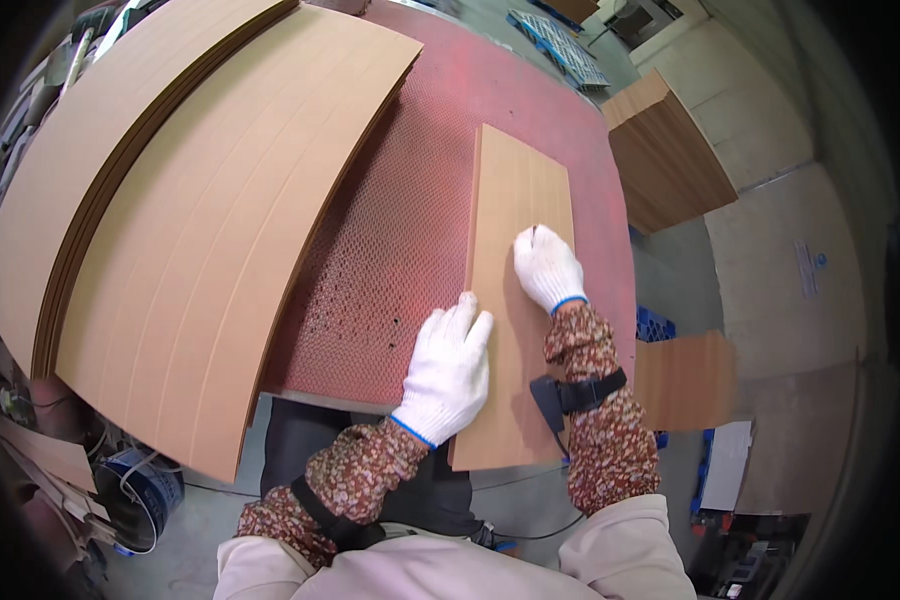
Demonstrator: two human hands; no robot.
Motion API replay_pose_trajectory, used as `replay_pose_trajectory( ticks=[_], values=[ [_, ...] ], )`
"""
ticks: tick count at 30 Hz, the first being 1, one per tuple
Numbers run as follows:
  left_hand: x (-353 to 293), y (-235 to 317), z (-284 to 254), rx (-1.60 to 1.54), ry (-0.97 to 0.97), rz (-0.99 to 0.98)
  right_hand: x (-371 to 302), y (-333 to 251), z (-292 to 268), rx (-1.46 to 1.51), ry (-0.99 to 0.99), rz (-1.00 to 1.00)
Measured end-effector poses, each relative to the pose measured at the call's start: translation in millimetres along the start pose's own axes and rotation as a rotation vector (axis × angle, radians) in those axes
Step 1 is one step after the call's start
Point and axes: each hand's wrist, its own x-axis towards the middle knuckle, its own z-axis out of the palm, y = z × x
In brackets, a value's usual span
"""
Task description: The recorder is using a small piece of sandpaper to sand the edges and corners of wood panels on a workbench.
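A long, narrow tan wood panel (522, 185) with fine lines along its length lies on the red table, its near end reaching past the table's front edge. My left hand (444, 372), in a white knitted glove, rests at the panel's left edge with its fingers stretched out. Over the panel's right half is my right hand (550, 268), gloved the same way, with its fingers curled closed. A small dark bit shows at those fingers; what they hold, if anything, I cannot make out.
Stacked large tan panels (220, 210) cover the left of the red mesh-patterned table (370, 290). Beyond its right edge stand piles of brown boards (670, 160) and a blue pallet (560, 50). A dark blue bucket (140, 500) sits on the floor at the lower left.
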Motion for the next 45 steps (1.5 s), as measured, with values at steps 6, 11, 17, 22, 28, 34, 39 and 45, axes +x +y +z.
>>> replay_pose_trajectory(
  ticks=[6,11,17,22,28,34,39,45],
  values=[
    [-5.3,0.4,5.4,0.019,0.032,0.025,-137.4,-30.9,-19.6,-0.026,0.016,-0.068],
    [-12.7,4.5,3.5,0.053,0.065,0.053,-232.4,-54.2,-33.9,0.053,-0.036,-0.010],
    [-22.6,11.9,2.0,0.040,0.037,0.052,-321.7,-62.5,-23.6,0.162,-0.057,0.104],
    [-29.5,4.2,11.0,0.055,0.039,0.056,-369.7,-74.8,-4.8,0.287,0.037,0.227],
    [-29.2,7.2,12.3,0.021,0.019,0.077,-389.7,-73.0,-1.4,0.312,0.057,0.142],
    [-28.1,10.4,20.9,0.027,0.101,0.098,-369.6,-80.2,-11.4,0.384,0.096,0.146],
    [-23.4,4.5,22.6,0.013,0.161,0.122,-361.5,-83.0,-13.9,0.348,0.079,0.165],
    [-20.1,4.4,1.1,-0.008,0.032,0.083,-342.2,-85.2,-23.1,0.236,0.002,0.062]
  ],
)
